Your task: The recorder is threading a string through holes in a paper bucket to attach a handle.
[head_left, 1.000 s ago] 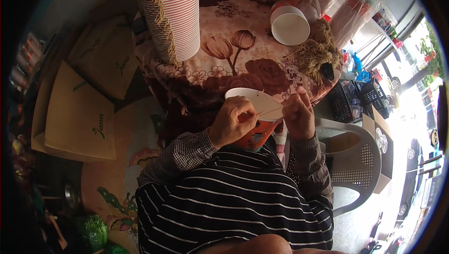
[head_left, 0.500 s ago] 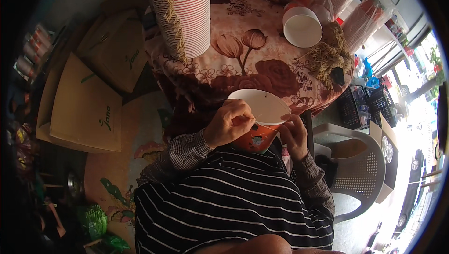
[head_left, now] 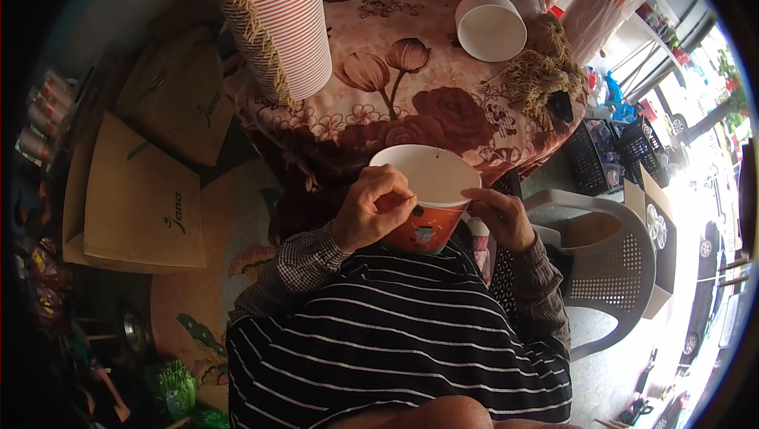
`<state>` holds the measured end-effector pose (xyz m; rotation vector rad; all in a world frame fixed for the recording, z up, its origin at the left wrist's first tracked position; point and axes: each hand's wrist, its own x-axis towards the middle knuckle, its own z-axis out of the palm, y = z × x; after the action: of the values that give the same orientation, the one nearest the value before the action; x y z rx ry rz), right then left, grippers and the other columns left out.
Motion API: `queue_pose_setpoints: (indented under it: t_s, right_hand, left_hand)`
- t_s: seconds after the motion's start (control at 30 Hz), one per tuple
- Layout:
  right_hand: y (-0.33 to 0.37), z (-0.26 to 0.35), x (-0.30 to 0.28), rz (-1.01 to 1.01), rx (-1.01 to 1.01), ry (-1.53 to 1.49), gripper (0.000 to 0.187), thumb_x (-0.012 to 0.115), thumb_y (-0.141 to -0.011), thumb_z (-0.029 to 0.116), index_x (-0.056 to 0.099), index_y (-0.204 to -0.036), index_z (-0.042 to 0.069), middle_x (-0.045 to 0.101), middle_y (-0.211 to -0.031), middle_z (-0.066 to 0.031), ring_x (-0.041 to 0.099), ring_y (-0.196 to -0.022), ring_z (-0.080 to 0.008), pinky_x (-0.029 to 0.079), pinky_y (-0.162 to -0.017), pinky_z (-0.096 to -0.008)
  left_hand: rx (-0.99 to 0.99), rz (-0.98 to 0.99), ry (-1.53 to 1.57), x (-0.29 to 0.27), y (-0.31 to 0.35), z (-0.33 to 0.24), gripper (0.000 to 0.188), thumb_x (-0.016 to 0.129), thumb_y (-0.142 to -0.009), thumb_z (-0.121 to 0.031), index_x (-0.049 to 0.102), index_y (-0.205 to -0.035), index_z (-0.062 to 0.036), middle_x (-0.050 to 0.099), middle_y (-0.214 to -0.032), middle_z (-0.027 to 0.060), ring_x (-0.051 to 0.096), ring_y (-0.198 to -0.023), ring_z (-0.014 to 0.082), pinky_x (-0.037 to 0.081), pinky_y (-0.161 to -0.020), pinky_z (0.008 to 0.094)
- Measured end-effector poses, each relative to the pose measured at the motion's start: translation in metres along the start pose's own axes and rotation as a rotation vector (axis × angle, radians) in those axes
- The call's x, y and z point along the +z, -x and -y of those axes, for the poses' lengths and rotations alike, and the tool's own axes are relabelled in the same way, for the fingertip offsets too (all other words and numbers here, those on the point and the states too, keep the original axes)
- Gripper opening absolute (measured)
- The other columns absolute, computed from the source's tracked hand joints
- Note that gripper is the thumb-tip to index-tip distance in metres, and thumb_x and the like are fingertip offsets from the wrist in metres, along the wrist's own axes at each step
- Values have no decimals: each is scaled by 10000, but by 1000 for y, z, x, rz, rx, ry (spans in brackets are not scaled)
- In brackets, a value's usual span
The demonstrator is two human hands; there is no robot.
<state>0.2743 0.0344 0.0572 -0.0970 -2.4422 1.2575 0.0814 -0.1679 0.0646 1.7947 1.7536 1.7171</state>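
A paper bucket (head_left: 423, 227), orange outside and white inside, rests upright against my lap with its wide mouth facing up. A small dark hole shows near its far rim. My left hand (head_left: 373, 206) is closed in a pinch at the bucket's near left rim. A short bit of tan string (head_left: 413, 199) shows at its fingertips; the rest is hidden. My right hand (head_left: 503, 217) grips the bucket's right rim, thumb over the edge and fingers on the outer wall.
On the flowered tablecloth (head_left: 387, 132) stand a tall stack of buckets (head_left: 296, 34) with string loops along its side, another white bucket (head_left: 492, 32) and a heap of tan string (head_left: 541, 73). Cardboard boxes (head_left: 146, 200) are at left, a plastic chair (head_left: 605, 279) and black crates (head_left: 593, 156) at right.
The string that ran between my hands no longer shows stretched. My right hand has come to hold the bucket's rim. My left hand stays pinched near it, and the view has shifted slightly.
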Motion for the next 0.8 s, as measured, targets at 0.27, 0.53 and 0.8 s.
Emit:
queue_pose_setpoints:
  t_s: [0.27,0.53,0.8]
  right_hand:
    - [9,-40,7,40,269,-36,641,587,-886,20,308,-1461,79,619,-741,-53,574,-638,-110,475,-635,-248]
    - [14,-67,26,183,492,-376,433,532,-936,98,417,-1350,48,630,-860,-19,579,-632,-69,478,-559,-223]
    - [11,-59,24,191,464,-314,366,511,-943,100,458,-1299,35,626,-874,-23,591,-629,-70,482,-551,-221]
  left_hand:
    - [-10,-19,-4,1,3,-1,130,684,-785,0,571,-827,-49,575,-826,47,550,-817,173,447,-747,287]
    - [35,-12,-42,-1,3,-2,127,676,-785,-7,577,-850,-53,582,-829,51,556,-830,203,442,-784,314]
    - [12,-6,-25,-2,5,-1,127,674,-782,-13,590,-869,-50,588,-833,51,559,-848,209,437,-805,321]
